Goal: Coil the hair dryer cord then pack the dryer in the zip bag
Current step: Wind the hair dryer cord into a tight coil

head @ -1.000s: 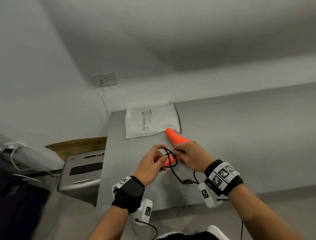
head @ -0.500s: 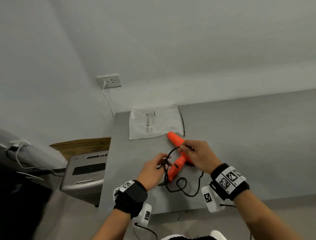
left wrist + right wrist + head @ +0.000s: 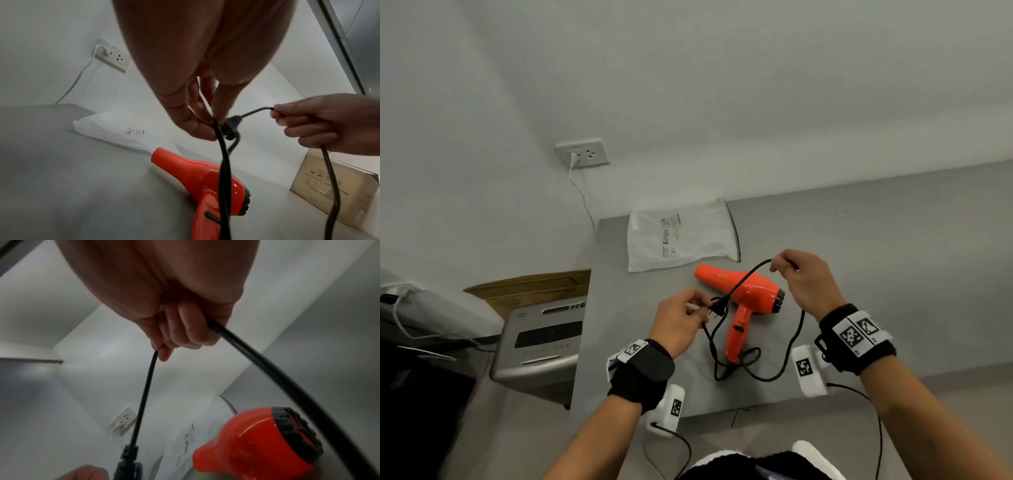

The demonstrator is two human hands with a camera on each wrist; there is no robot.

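An orange hair dryer (image 3: pixel 743 294) lies on the grey table (image 3: pixel 893 274), nozzle pointing left toward the white zip bag (image 3: pixel 681 234). Its black cord (image 3: pixel 792 342) loops on the table below the handle. My left hand (image 3: pixel 681 318) pinches the plug end (image 3: pixel 717 308) and a strand of cord above the table. My right hand (image 3: pixel 804 279) grips the cord (image 3: pixel 267 363) further along, lifted above the dryer's rear grille (image 3: pixel 296 431). The cord (image 3: pixel 224 178) hangs taut between both hands in the left wrist view, where the dryer (image 3: pixel 205 177) and bag (image 3: pixel 123 133) lie beneath.
A wall socket (image 3: pixel 582 153) with a white cable sits on the wall behind the table. A grey machine (image 3: pixel 541 342) and a cardboard box (image 3: pixel 530 287) stand left of the table. A small cardboard box (image 3: pixel 333 191) sits on the table to the right.
Both hands have lifted off the dryer and drawn apart, the right moving up and right with the cord, the left holding the plug. The dryer now lies uncovered on the table.
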